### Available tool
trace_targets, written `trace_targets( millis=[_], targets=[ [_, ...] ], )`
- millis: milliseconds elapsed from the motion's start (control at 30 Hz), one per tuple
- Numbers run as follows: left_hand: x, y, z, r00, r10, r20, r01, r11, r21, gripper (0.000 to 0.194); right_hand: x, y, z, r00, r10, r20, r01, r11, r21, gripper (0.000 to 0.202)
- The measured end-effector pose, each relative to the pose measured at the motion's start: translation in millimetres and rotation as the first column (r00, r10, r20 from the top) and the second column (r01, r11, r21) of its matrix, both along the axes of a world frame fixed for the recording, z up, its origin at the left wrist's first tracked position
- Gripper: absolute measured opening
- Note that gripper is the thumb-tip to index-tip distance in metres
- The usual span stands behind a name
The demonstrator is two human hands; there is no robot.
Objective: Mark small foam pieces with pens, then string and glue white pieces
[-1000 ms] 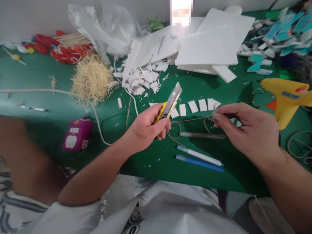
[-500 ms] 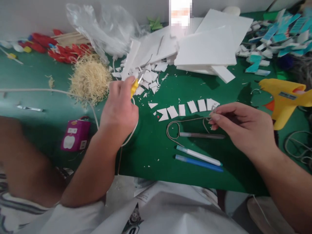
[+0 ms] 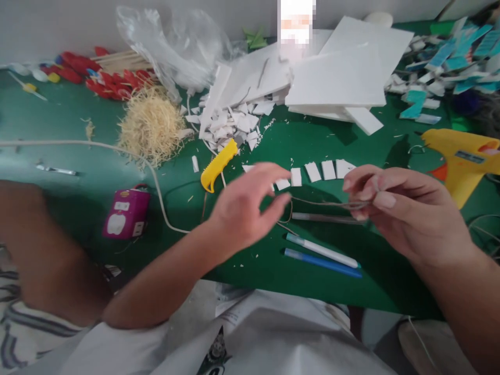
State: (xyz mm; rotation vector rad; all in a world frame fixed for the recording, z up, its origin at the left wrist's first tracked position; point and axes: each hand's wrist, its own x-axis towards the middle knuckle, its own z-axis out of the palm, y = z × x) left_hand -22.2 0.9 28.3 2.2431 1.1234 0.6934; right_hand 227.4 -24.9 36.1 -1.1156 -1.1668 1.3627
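Observation:
My right hand (image 3: 414,213) pinches a thin grey-brown string (image 3: 320,201) between thumb and fingers, and a doubled length of it trails leftward. My left hand (image 3: 250,208), slightly blurred, reaches over the string's other end with thumb and fingers apart and nothing held. Behind it a yellow-handled cutter (image 3: 219,165) lies on the green table. Several small white foam pieces (image 3: 312,172) form a row beyond the string, the leftmost partly covered by my left hand. Below the string are a grey pen (image 3: 328,217), a white marker (image 3: 324,251) and a blue marker (image 3: 323,263).
A yellow glue gun (image 3: 463,161) stands at right. White foam sheets (image 3: 336,78) and scraps (image 3: 234,125) lie at the back. Straw-like shreds (image 3: 152,125), a purple box (image 3: 127,213) and a white cable (image 3: 158,192) occupy the left, beside another person's limb (image 3: 50,250).
My left hand has let go of the yellow cutter, now on the table, and moved right toward the string. My right hand has raised the string slightly, pulling its loop out of shape.

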Motion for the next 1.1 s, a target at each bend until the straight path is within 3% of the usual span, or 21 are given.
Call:
trace_targets(
  millis=[100, 167, 267, 367, 533, 933, 1100],
  targets=[
    [20.8, -18.8, -4.4, 0.973, -0.192, 0.131, 0.219, 0.946, -0.240, 0.029, -0.1, -2.3, 2.2, 0.983, 0.174, -0.063, -0.178, 0.982, -0.058, 0.016],
    [27.8, -23.3, -9.9, 0.967, -0.234, 0.101, 0.253, 0.930, -0.267, 0.022, -1.8, -3.6, 1.8, 0.967, 0.236, -0.095, -0.244, 0.966, -0.089, 0.017],
    [29.4, -22.9, -15.7, 0.950, -0.312, -0.010, 0.308, 0.942, -0.131, 0.025, -5.0, -3.6, 0.9, 0.967, 0.226, -0.122, -0.239, 0.966, -0.104, 0.023],
    [26.0, -22.3, -16.3, 0.927, -0.372, -0.043, 0.374, 0.927, 0.032, 0.030, -5.3, -0.7, 2.0, 0.986, 0.129, -0.102, -0.140, 0.984, -0.109, 0.027],
    [21.2, -25.6, -14.3, 0.887, -0.443, -0.132, 0.462, 0.831, 0.311, 0.041, -1.8, 4.6, 5.9, 0.999, -0.045, -0.028, 0.040, 0.988, -0.151, 0.038],
    [17.8, -27.3, -14.1, 0.836, -0.508, -0.207, 0.548, 0.766, 0.337, 0.029, 0.1, 8.7, 8.1, 0.994, -0.102, 0.034, 0.104, 0.990, -0.098, 0.047],
    [19.8, -28.5, -14.8, 0.791, -0.538, -0.289, 0.610, 0.665, 0.431, 0.028, 4.4, 10.6, 9.4, 0.969, -0.222, -0.108, 0.209, 0.970, -0.125, 0.046]
  ],
)
